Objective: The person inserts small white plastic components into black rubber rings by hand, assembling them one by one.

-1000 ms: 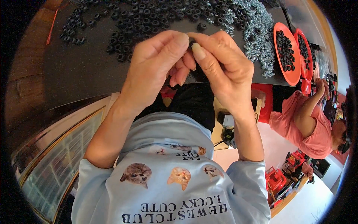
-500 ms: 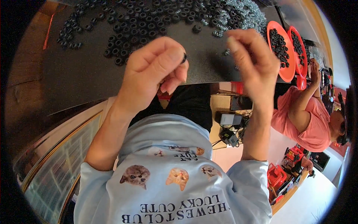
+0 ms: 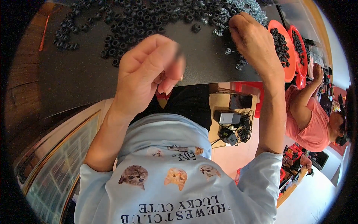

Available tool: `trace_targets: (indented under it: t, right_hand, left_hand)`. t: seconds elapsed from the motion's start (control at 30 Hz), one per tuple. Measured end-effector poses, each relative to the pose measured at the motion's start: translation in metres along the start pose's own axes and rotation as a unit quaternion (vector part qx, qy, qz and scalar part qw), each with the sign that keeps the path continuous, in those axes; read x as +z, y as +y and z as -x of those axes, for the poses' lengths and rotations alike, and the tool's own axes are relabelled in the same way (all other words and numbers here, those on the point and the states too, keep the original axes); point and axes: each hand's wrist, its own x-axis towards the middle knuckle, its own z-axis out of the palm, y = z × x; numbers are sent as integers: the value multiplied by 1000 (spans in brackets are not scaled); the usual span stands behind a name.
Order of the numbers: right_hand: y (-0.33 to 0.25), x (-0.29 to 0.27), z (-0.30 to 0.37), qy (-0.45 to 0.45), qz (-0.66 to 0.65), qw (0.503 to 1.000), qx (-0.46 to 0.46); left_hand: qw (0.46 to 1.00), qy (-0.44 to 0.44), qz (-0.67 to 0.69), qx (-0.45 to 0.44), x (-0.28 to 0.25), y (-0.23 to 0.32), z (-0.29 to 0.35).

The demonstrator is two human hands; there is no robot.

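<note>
Looking down over the dark work surface [image 3: 93,78], we see our two hands working well apart. Our left hand [image 3: 149,71] hovers above the near edge with fingers curled together; the fingertips are blurred, so we cannot tell whether they pinch a part. Our right hand [image 3: 253,41] reaches forward, palm down, fingers dipped into the heap of silver coil springs [image 3: 242,15] at the far right, probably because that is where the next spring lies; whether it has closed on one is hidden. Black ring-shaped parts [image 3: 141,18] are scattered across the far half of the surface, within reach of either hand. Two red trays [image 3: 289,72] holding more black rings stand at the right edge, just beyond the springs.

Compared with one second ago, when both hands met at the centre with fingertips touching, the right hand has travelled out to the springs while the left has stayed near the middle. A co-worker in a pink shirt [image 3: 309,127] sits to the right.
</note>
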Motion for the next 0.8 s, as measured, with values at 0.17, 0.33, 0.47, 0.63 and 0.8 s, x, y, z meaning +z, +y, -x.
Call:
trace_targets:
  t: [0.17,0.33,0.47,0.63,0.8]
  right_hand:
    - [3,-8,5,12,-62,998,13]
    - [10,-9,10,11,-39,999,15]
    - [0,-11,3,-13,-69,997,3]
    - [-7,0,-1,-4,17,1000,12]
    - [-2,-2,5,17,-43,999,14]
  left_hand:
    - [1000,0,-1,-2,-2,-3,-1]
    - [1000,-4,-2,-15,-2,-1,0]
    - [1000,-4,-5,-11,-1,-1,0]
    - [1000,-5,-7,-9,0,-1,1]
    - [1000,-3,1,-9,0,-2,0]
